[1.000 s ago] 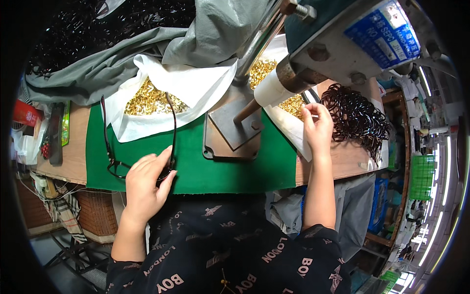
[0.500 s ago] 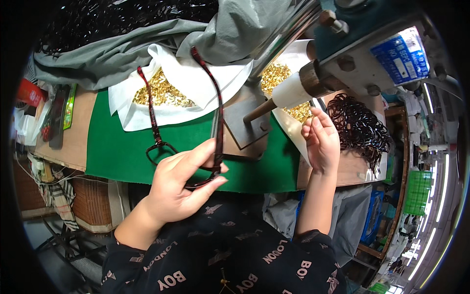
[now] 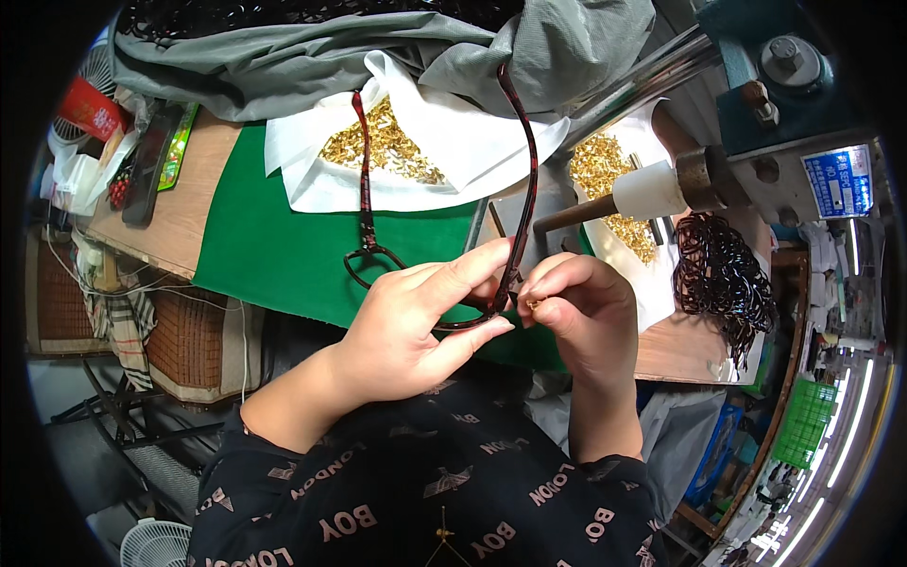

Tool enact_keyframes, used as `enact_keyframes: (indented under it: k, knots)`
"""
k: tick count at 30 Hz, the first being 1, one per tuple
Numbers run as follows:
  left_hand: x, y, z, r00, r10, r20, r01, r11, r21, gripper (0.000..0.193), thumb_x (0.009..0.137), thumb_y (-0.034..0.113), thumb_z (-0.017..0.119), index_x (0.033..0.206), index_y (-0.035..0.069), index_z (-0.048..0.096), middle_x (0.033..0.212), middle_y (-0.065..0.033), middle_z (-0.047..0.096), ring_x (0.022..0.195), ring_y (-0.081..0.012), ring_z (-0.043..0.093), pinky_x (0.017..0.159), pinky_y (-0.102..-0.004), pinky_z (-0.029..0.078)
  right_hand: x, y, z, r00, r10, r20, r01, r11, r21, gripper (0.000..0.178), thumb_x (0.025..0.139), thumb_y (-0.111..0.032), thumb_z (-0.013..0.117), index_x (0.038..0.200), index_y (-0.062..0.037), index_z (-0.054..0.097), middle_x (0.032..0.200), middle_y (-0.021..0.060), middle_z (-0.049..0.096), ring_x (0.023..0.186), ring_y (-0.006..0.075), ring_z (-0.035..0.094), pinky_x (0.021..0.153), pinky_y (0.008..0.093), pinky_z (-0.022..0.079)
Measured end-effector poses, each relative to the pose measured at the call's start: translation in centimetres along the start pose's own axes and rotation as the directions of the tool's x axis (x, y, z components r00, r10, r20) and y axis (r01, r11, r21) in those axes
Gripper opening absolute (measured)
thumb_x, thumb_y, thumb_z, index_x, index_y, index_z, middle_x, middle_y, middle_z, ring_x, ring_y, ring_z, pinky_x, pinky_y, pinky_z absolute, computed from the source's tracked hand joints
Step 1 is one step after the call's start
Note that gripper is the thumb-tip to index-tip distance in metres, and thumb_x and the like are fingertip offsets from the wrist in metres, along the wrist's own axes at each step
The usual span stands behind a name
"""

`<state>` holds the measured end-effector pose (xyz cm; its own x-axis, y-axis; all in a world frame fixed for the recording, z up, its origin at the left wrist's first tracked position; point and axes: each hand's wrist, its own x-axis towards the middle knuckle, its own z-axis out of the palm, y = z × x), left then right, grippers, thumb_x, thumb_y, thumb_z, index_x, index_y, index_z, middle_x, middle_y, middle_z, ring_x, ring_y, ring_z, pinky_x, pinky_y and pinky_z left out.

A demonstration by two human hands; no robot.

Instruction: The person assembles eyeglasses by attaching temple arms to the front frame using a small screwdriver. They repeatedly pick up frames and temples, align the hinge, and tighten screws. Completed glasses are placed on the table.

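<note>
here, the left hand [image 3: 402, 326] pinches a dark red-and-black glasses frame [image 3: 532, 175] at its rim above the green-covered surface [image 3: 283, 246], while the right hand [image 3: 590, 317] nips a tiny gold piece [image 3: 534, 304] just beside the frame's hinge.

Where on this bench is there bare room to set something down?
Bare: the green cloth left of the eyeglass frame, below the left white sheet; and the wooden tabletop strip between that cloth and the green packet. Right is crowded: press, gold pieces, heap of dark curved strips.
</note>
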<state>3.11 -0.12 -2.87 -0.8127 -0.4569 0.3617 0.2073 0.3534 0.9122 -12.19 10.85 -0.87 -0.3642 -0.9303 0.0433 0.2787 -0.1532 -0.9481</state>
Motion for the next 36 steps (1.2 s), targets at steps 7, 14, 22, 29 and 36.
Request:
enact_keyframes:
  k: [7, 14, 22, 29, 36]
  knots:
    - [0.2, -0.5, 0.3, 0.993, 0.109, -0.04, -0.102, 0.986, 0.133, 0.062, 0.071, 0.005, 0.071, 0.127, 0.0, 0.044, 0.085, -0.0119, 0.063, 0.073, -0.0246, 0.063, 0.066, -0.0306, 0.05, 0.0, -0.3, 0.6, 0.997, 0.067, -0.032, -0.07, 0.993, -0.096, 0.013, 0.078, 0.005, 0.066, 0.09, 0.0031, 0.06, 0.082, 0.0062, 0.063, 0.073, 0.0089, 0.06, 0.067, 0.0209, 0.049]
    - [0.6, 0.0, 0.0, 0.994, 0.112, 0.011, -0.113, 0.978, 0.173, 0.064, 0.069, 0.003, 0.071, 0.127, -0.003, 0.044, 0.088, -0.0137, 0.063, 0.075, -0.0261, 0.063, 0.067, -0.0308, 0.049, 0.2, 0.3, 1.1, 1.0, -0.022, -0.021, 0.021, 0.997, -0.075, 0.011, 0.08, 0.005, 0.063, 0.087, -0.0007, 0.056, 0.088, 0.0024, 0.056, 0.081, 0.008, 0.055, 0.074, 0.0207, 0.046]
    - [0.4, -0.3, 0.6, 0.995, 0.092, 0.03, -0.092, 0.996, 0.012, 0.065, 0.072, -0.002, 0.068, 0.13, -0.006, 0.038, 0.1, -0.0162, 0.062, 0.086, -0.0237, 0.063, 0.077, -0.0289, 0.048, 0.1, 1.0, 1.2, 0.999, 0.032, 0.043, -0.03, 0.998, -0.047, 0.008, 0.083, -0.001, 0.06, 0.083, -0.0037, 0.052, 0.092, 0.0027, 0.051, 0.085, 0.0095, 0.05, 0.077, 0.0235, 0.041]
    - [1.8, 1.2, 2.5, 0.997, 0.07, 0.021, -0.054, 0.893, -0.446, 0.068, 0.083, 0.002, 0.062, 0.139, -0.002, 0.025, 0.098, -0.0089, 0.061, 0.087, -0.0113, 0.057, 0.082, -0.0237, 0.043, 0.0, -2.3, 0.7, 0.999, -0.041, 0.015, 0.043, 0.985, -0.169, 0.012, 0.084, -0.007, 0.061, 0.08, -0.0029, 0.05, 0.088, 0.0026, 0.05, 0.081, 0.01, 0.047, 0.073, 0.0226, 0.037]
    - [6.6, 2.9, 5.6, 0.993, -0.084, -0.085, 0.016, 0.798, -0.602, 0.062, 0.09, 0.007, 0.054, 0.141, 0.001, 0.019, 0.094, -0.0094, 0.063, 0.086, -0.0083, 0.057, 0.077, -0.0232, 0.045, 0.4, -4.9, 0.3, 0.858, -0.484, -0.169, 0.248, 0.681, -0.689, 0.009, 0.086, -0.005, 0.058, 0.083, 0.0032, 0.057, 0.09, 0.0094, 0.057, 0.08, 0.0159, 0.053, 0.072, 0.0254, 0.042]
